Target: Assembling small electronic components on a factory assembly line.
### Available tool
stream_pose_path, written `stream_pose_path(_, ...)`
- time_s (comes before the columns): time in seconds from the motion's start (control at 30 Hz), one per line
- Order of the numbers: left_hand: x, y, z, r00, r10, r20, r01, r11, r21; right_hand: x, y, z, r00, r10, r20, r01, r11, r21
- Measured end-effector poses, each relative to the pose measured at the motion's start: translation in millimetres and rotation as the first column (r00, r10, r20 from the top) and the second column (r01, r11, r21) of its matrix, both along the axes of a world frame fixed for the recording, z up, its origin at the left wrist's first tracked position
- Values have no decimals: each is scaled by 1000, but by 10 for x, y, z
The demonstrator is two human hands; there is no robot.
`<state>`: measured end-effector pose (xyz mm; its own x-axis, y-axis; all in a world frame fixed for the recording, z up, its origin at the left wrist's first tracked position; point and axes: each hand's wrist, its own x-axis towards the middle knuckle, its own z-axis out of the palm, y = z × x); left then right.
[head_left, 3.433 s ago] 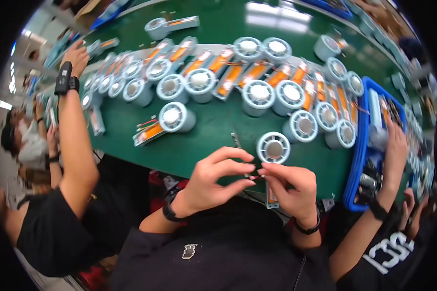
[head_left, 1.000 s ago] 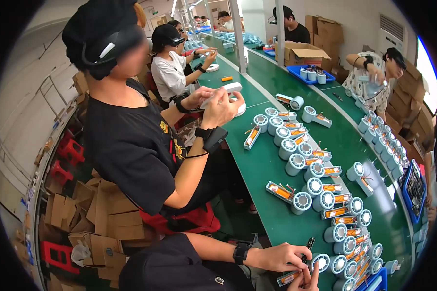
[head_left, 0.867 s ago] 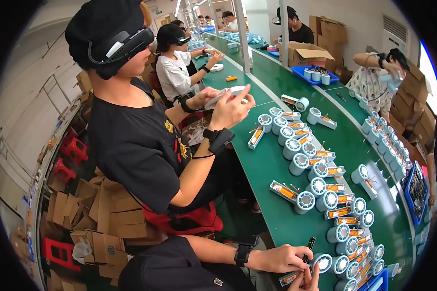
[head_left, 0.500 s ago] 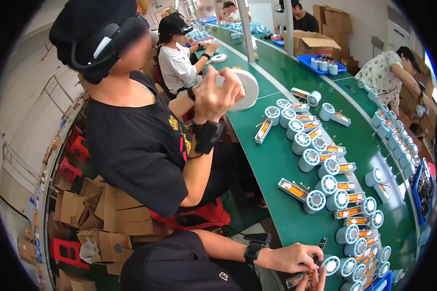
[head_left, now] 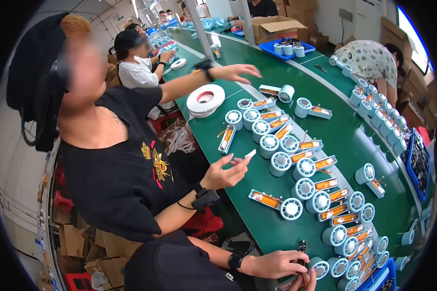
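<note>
At the lower right, my left hand [head_left: 277, 264] is bent closed, its fingertips pinched together beside a light-blue handheld fan [head_left: 318, 267]. My right hand [head_left: 304, 281] meets it from the bottom edge, mostly cut off, its fingers curled up. Whatever lies between the fingertips is too small and covered to make out. A dark narrow circuit board [head_left: 302, 246] shows just beyond my left fingers. Below my left hand, part of a light-blue fan handle [head_left: 285, 283] sticks out.
Several light-blue fans [head_left: 320, 201] with open handles and orange insides run along the green table [head_left: 257, 233]. A co-worker's hand [head_left: 226, 173] to the left holds a small white piece; the other reaches over the table beyond a white tape roll [head_left: 196, 107]. A blue tray [head_left: 381, 279] stands lower right.
The view has turned rightward, shifting the scene left. My hands stay together beside the fan. The co-worker's hands have parted: one reaches out across the table, the other is lower with the white piece.
</note>
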<state>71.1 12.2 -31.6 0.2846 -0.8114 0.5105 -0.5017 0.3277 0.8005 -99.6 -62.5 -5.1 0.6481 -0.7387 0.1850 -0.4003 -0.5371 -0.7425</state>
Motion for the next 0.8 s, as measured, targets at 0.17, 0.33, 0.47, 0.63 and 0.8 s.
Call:
stream_pose_path(0.17,7,-3,180,986,-32,162,12,993,119,12,-118,118,996,13,88,-5,996,-91)
stream_pose_path(0.33,-129,-63,302,996,-63,-56,76,956,284,-178,-151,218,994,67,89,-37,952,-305)
stream_pose_path(0.47,-305,-127,428,883,-97,-458,307,859,410,-372,-219,236,994,104,36,-110,923,370)
stream_pose_path(0.63,-361,-185,390,901,-205,-383,375,813,446,-385,-356,224,984,143,103,-171,648,742)
stream_pose_path(0.8,-166,-242,723,966,-220,138,119,847,519,-308,-554,371,946,298,-126,-150,749,645)
